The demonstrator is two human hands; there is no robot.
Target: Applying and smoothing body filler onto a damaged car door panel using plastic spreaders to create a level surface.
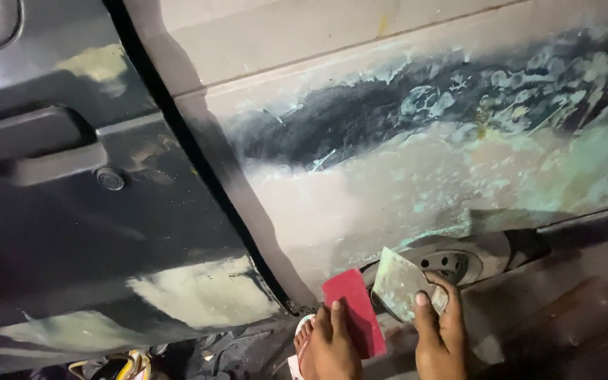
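Note:
My left hand [331, 346] is low in the view and holds a flat red block [355, 311] by its lower end. Just to its right, my right hand [439, 339] grips a wedge-shaped spreader [397, 283] smeared with pale grey filler, thumb on its face. Both tools sit below the car's rear side panel [388, 183] without touching it. The panel is sanded and covered with whitish and greenish filler, with a dark patch across its upper part.
To the left is a dark car door [72, 239] with a handle [33, 144], a round lock [110, 179] and pale filler patches [202, 292]. A wheel [452, 264] shows behind the spreader. Yellow items [131, 366] lie at the bottom left.

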